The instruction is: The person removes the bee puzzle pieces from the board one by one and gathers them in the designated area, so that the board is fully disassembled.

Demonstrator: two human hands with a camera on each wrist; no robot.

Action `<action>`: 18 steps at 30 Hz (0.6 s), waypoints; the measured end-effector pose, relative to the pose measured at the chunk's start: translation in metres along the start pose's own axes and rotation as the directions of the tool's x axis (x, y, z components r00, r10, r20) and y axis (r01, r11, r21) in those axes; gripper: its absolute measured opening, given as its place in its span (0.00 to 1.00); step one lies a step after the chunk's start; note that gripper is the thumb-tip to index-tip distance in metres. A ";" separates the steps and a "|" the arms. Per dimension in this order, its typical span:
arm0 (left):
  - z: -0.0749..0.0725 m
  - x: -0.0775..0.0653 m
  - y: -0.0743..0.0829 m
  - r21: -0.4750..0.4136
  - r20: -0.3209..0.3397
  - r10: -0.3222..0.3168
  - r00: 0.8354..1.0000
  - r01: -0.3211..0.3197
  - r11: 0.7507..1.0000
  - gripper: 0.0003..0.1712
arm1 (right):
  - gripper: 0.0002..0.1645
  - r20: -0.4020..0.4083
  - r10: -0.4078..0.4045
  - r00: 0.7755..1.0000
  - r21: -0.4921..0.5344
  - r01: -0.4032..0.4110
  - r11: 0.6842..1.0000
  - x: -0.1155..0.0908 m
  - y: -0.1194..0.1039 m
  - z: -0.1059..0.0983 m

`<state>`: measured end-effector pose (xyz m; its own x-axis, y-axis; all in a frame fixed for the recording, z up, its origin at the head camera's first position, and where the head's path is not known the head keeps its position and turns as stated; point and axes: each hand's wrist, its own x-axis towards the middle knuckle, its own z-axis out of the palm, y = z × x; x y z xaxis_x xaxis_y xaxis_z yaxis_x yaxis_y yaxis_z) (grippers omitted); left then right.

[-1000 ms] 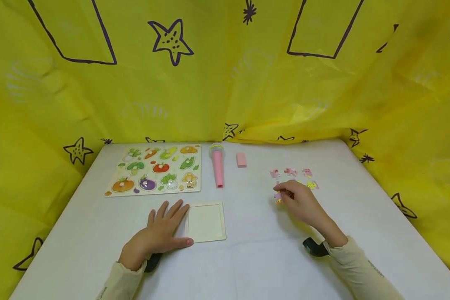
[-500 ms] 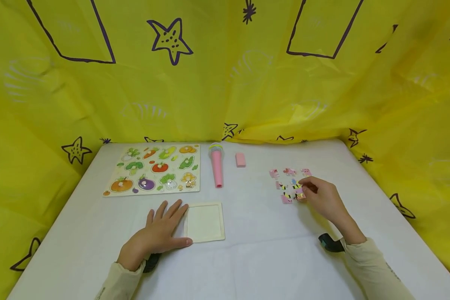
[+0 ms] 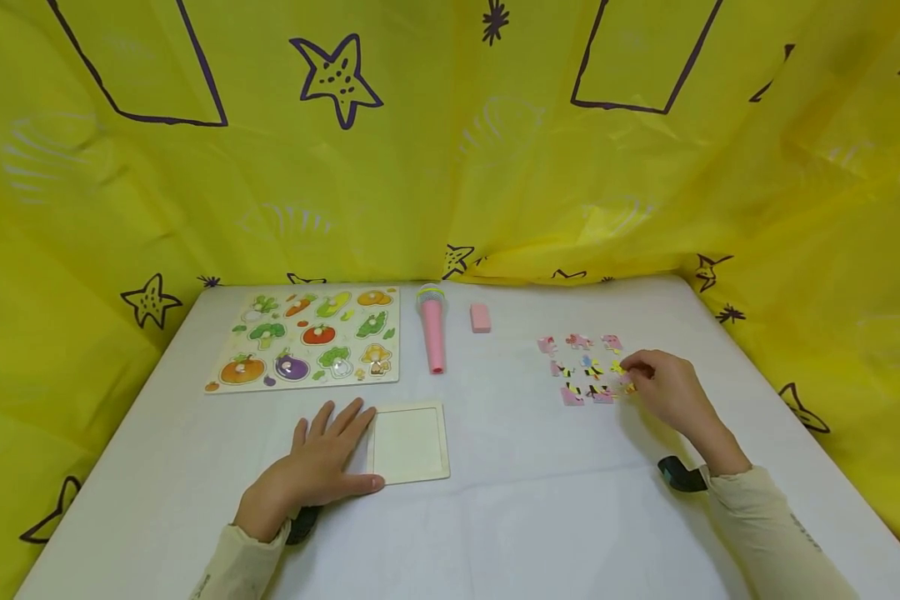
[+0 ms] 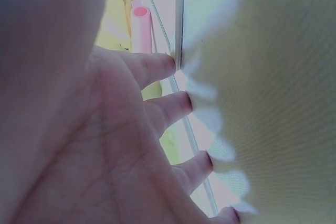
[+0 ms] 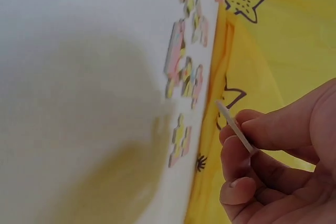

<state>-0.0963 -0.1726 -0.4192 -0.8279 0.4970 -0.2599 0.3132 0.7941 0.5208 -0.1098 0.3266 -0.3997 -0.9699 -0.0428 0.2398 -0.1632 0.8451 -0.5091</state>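
My left hand (image 3: 317,467) lies spread on the table, its index fingertip and thumb touching the left edge of a square, pale puzzle frame (image 3: 408,443). The left wrist view shows those fingers straight, tips down on the white surface. Over at the right, my right hand (image 3: 671,396) pinches a jigsaw piece (image 5: 236,128) between thumb and fingers, seen edge-on in the right wrist view and held above the table. Several pink and yellow jigsaw pieces (image 3: 579,342) lie in loose rows just left of this hand, their gaps visible.
A vegetable peg puzzle board (image 3: 318,335) lies at the back left. Beside it are a pink toy microphone (image 3: 434,333) and a small pink block (image 3: 480,317). A yellow patterned curtain (image 3: 420,167) borders the white table (image 3: 510,533) at the back and sides.
My right hand has moved right across the jigsaw pieces, from the left end of the lower rows to their right side, uncovering the lower pieces. The left hand has stayed in place.
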 end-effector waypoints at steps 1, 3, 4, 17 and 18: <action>0.000 0.000 0.000 0.001 -0.001 0.003 1.000 -0.003 1.000 0.61 | 0.08 0.003 0.002 1.000 -0.003 -0.002 1.000 0.000 0.002 0.000; 0.000 0.000 -0.001 0.003 -0.004 0.007 1.000 -0.007 1.000 0.61 | 0.08 0.013 0.006 1.000 -0.006 -0.006 1.000 0.000 0.007 0.001; 0.000 -0.001 -0.001 0.005 -0.005 0.010 1.000 -0.009 1.000 0.61 | 0.07 0.019 0.008 1.000 -0.011 -0.008 1.000 -0.001 0.008 0.002; 0.000 -0.005 -0.003 0.011 -0.011 0.007 1.000 -0.007 1.000 0.60 | 0.07 0.086 0.033 0.996 -0.039 -0.030 0.999 -0.003 0.015 0.012; 0.000 -0.005 -0.003 0.008 -0.010 0.007 1.000 -0.006 1.000 0.60 | 0.08 0.089 0.031 0.996 -0.041 -0.027 0.999 -0.003 0.016 0.012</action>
<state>-0.0926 -0.1774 -0.4195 -0.8305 0.4986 -0.2484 0.3220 0.7935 0.5163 -0.1114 0.3339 -0.4187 -0.9867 -0.0637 0.1496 -0.1289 0.8672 -0.4810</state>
